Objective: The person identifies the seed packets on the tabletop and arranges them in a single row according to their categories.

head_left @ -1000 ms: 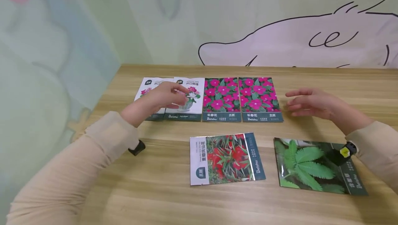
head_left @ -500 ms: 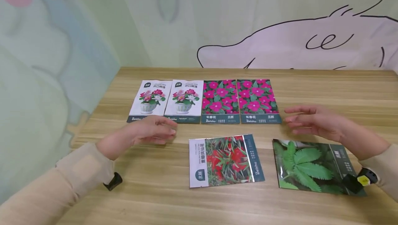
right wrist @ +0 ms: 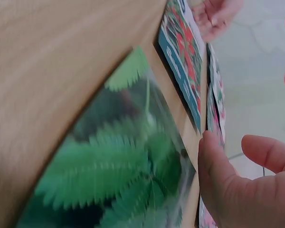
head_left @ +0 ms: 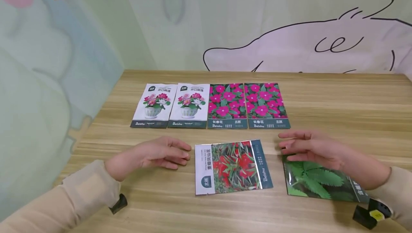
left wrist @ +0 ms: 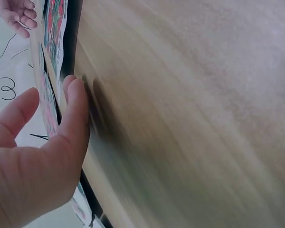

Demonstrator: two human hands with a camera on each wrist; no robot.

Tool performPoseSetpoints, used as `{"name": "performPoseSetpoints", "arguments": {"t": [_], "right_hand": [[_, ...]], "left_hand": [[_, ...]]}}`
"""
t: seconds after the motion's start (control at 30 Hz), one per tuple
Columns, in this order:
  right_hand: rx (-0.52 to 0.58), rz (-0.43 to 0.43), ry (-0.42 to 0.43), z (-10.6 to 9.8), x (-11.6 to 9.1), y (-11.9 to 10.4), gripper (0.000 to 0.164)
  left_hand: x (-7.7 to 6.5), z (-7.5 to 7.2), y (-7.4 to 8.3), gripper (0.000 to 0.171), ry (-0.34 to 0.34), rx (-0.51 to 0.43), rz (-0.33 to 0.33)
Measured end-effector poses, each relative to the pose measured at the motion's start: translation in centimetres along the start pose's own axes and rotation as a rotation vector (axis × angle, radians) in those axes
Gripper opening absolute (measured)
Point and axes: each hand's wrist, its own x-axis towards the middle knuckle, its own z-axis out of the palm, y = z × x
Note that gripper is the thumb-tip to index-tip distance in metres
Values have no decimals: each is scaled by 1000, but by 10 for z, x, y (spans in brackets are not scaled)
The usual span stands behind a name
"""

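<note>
Flanking a red-flower packet (head_left: 233, 167) that lies face-up on a wood-grain table (head_left: 154, 208), a person's two bare hands reach in from either side. The left hand (head_left: 162, 152), thumb and fingers apart and loosely curved, is just beside the packet's white end; whether a fingertip touches it cannot be told. The right hand (head_left: 317, 150), thumb and fingers likewise apart, is over the upper edge of a leaf packet (head_left: 317, 181); contact there is also unclear.

From the head, that hand and its forearm hide part of the leaf packet. The right wrist view shows its glossy face close up, with serrated green leaflets, a pointed corner and a small dark spot near one edge. The left wrist view instead catches soft finger shadows (left wrist: 102, 104) on the streaked wood and, at upper left, the right hand's fingers.

Only the head view takes in the whole row behind: thin, flat rectangles side by side, two white packets (head_left: 188, 105) printed with potted blooms, then two magenta-flower packets (head_left: 226, 102). Creased beige sleeves (head_left: 91, 190) end near black wrist devices (head_left: 118, 203), the right one bearing a yellow patch (head_left: 376, 215). A pale wall (head_left: 141, 29) carries a curving line drawing (head_left: 289, 43).
</note>
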Motion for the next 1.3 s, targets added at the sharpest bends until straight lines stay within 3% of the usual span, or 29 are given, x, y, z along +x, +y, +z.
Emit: {"name": "performPoseSetpoints", "arguments": {"t": [0.3,0.43,0.67,1.07,1.3], "right_hand": [[-21,48,-1,20,10,-3,59],[-15,53,-4,24,13,-3,58],[8,84,14,37,21,-1,55],[18,116,36,55,29,-6,57],[47,104,68,56,30,-7,50]], "left_hand": [[2,4,3,45,-27,6,7],[6,10,2,41,-40,18,3],[13,14,2,34,-10,108,58],[19,19,2,34,-5,19,54],[23,20,7,37,-6,21,93]]}}
